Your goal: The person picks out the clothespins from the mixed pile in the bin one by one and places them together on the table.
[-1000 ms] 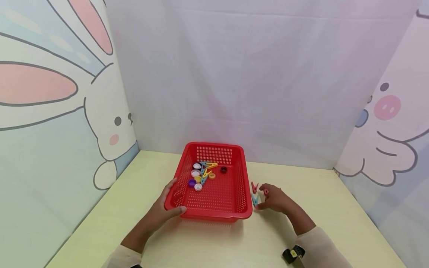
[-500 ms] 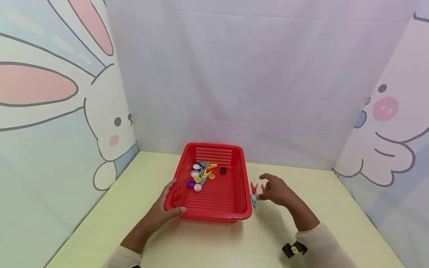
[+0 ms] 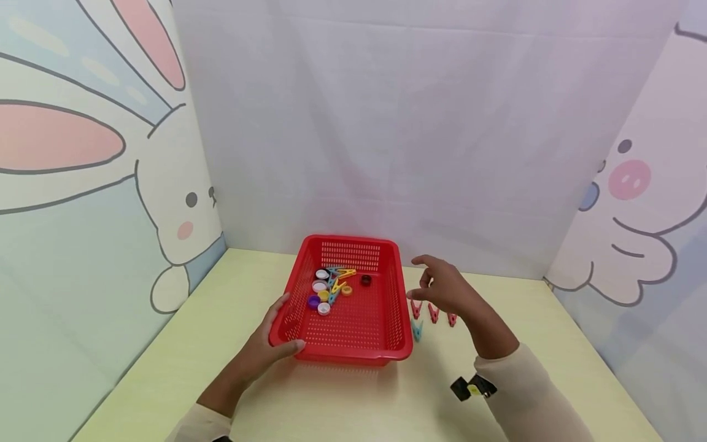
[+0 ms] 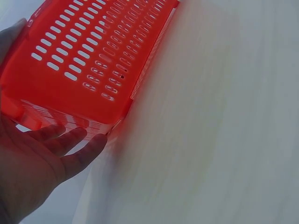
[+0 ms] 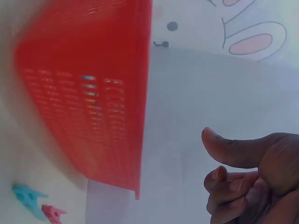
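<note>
My left hand [image 3: 258, 353] holds the red plastic basket [image 3: 353, 354] at its near left corner, thumb over the rim. In the left wrist view the fingertips [image 4: 96, 142] touch the perforated outer wall. My right hand [image 3: 446, 287] is raised beside the basket's right rim and holds nothing. Its index finger and thumb stick out while the other fingers are loosely bent. Below it on the table, three red clothespins [image 3: 434, 313] lie in a row. A light-blue clothespin [image 3: 417, 331] lies nearer to me, close to the basket wall.
Inside the basket, blue and yellow clothespins [image 3: 338, 286] lie among bottle caps: white, yellow, a purple cap [image 3: 313, 302] and a lone dark cap [image 3: 366, 280]. The pale table [image 3: 513, 319] meets a white cloth wall [image 3: 469, 153] behind and printed cartoon walls at the sides.
My right hand has let go of a red clothespin, which now lies beside the other two, and has risen away from the table toward the back. The left hand stays on the basket.
</note>
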`<action>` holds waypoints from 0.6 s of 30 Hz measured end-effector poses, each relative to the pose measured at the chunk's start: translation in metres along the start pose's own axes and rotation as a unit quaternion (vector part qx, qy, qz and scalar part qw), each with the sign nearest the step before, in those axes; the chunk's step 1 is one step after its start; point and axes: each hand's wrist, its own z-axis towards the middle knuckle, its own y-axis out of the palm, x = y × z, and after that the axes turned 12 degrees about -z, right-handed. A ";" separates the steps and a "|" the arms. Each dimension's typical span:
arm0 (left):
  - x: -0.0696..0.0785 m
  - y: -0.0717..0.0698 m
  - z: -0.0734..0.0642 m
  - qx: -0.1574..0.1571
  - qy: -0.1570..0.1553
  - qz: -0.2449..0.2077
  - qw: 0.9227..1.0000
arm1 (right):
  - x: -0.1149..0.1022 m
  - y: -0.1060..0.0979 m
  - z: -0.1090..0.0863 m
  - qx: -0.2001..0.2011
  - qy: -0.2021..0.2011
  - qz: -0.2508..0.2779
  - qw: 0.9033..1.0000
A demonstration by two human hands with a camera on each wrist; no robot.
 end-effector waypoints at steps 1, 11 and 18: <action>0.000 0.000 0.000 0.001 0.000 0.001 1.000 | -0.003 -0.001 0.002 0.003 -0.004 0.002 1.000; 0.000 0.000 -0.002 0.004 -0.002 0.006 1.000 | -0.040 -0.003 0.031 0.027 -0.037 0.062 0.997; -0.001 0.001 -0.001 0.001 0.005 -0.005 1.000 | -0.075 -0.003 0.059 0.057 -0.050 0.110 0.991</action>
